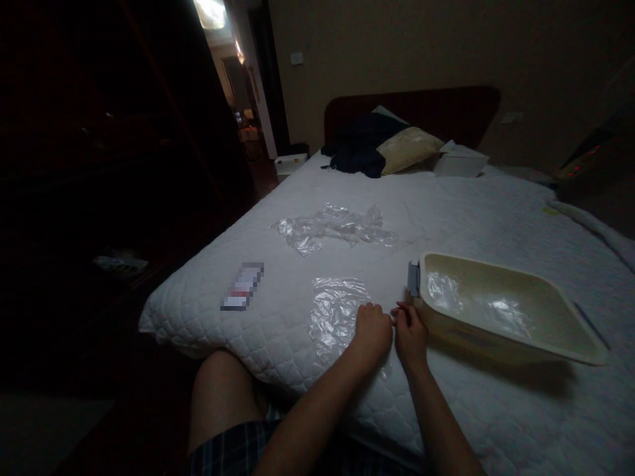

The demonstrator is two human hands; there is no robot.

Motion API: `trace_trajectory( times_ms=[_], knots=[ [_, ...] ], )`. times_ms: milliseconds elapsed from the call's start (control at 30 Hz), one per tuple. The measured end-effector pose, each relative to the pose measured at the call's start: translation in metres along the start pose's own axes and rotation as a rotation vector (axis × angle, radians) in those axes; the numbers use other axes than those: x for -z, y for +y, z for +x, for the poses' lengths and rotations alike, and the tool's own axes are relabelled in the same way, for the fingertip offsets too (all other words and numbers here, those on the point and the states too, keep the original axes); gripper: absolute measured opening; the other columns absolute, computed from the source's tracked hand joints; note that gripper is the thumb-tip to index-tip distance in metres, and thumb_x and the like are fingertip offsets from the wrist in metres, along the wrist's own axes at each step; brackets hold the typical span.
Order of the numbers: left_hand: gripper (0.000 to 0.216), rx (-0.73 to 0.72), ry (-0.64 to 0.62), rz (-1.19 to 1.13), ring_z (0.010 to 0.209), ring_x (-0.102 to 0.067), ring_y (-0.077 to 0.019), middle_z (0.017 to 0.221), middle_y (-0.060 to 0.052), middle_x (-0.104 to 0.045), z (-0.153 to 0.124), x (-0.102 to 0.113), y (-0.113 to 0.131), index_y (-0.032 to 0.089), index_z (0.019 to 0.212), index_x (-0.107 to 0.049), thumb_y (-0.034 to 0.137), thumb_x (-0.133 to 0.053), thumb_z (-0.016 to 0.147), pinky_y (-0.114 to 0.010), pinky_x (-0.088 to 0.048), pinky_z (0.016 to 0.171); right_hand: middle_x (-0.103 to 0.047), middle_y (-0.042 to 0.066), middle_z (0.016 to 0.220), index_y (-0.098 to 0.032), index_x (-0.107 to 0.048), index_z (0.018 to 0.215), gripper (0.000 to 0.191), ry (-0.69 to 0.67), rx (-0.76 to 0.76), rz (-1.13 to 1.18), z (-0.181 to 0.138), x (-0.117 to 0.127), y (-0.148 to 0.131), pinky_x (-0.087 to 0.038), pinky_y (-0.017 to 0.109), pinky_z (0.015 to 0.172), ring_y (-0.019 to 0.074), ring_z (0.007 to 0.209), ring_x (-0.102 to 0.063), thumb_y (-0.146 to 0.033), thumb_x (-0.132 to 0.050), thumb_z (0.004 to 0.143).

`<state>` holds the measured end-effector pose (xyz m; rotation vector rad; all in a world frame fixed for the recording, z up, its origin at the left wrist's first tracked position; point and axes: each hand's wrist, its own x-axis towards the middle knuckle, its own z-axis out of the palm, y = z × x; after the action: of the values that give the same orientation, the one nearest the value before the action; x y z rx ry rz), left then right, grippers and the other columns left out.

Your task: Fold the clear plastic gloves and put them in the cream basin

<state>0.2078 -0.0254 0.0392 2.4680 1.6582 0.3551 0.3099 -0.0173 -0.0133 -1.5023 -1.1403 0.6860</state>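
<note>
A flat, crinkled clear plastic bag (337,311) lies on the bed's near edge. My left hand (374,328) is closed in a fist at the bag's right side, with plastic showing beside and below it. Close against it is my right hand (411,332), its fingers curled towards the left thumb; whatever sits between those fingertips is hidden. Just to the right stands a cream plastic storage box (496,347) with grey side latches, lidless, with shiny clear plastic inside.
More crumpled clear plastic (337,225) is spread farther up the white quilted bed (278,264). A blurred-out phone-like rectangle (242,287) lies on the left. Dark cloth (362,145), a beige pillow (409,149) and a white box (461,162) are by the headboard (461,106).
</note>
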Motion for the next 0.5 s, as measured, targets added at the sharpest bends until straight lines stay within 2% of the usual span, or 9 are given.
trace_trajectory(
  times_ms=[200, 367, 500],
  knots=[
    [0.030, 0.146, 0.092, -0.307, 0.078, -0.055, -0.0185, 0.081, -0.009, -0.062, 0.003, 0.010, -0.025, 0.014, 0.081, -0.067, 0.027, -0.040, 0.082, -0.027, -0.041, 0.070, -0.061, 0.008, 0.086, -0.016, -0.053, 0.100, 0.030, -0.036, 0.088, -0.051, 0.000, -0.001, 0.001, -0.048, 0.030, 0.066, 0.0169, 0.072, -0.058, -0.035, -0.040, 0.082],
    [0.025, 0.269, 0.056, -0.675, 0.070, -0.058, -0.0134, 0.075, -0.004, -0.065, 0.010, 0.007, -0.058, 0.013, 0.079, -0.065, 0.023, -0.042, 0.078, -0.021, -0.041, 0.064, -0.061, 0.010, 0.095, -0.016, -0.056, 0.103, 0.028, -0.117, 0.408, -0.284, -0.004, -0.004, -0.005, -0.046, 0.036, 0.078, 0.0198, 0.085, -0.058, -0.027, -0.041, 0.083],
    [0.021, 0.302, 0.066, -0.701, 0.073, -0.059, -0.0137, 0.078, -0.004, -0.066, 0.012, 0.004, -0.077, 0.013, 0.081, -0.065, 0.019, -0.046, 0.073, -0.022, -0.042, 0.067, -0.060, 0.011, 0.109, -0.016, -0.054, 0.111, 0.032, -0.265, 0.668, -0.441, -0.005, -0.006, -0.007, -0.043, 0.039, 0.087, 0.0212, 0.101, -0.055, -0.019, -0.040, 0.082]
  ],
)
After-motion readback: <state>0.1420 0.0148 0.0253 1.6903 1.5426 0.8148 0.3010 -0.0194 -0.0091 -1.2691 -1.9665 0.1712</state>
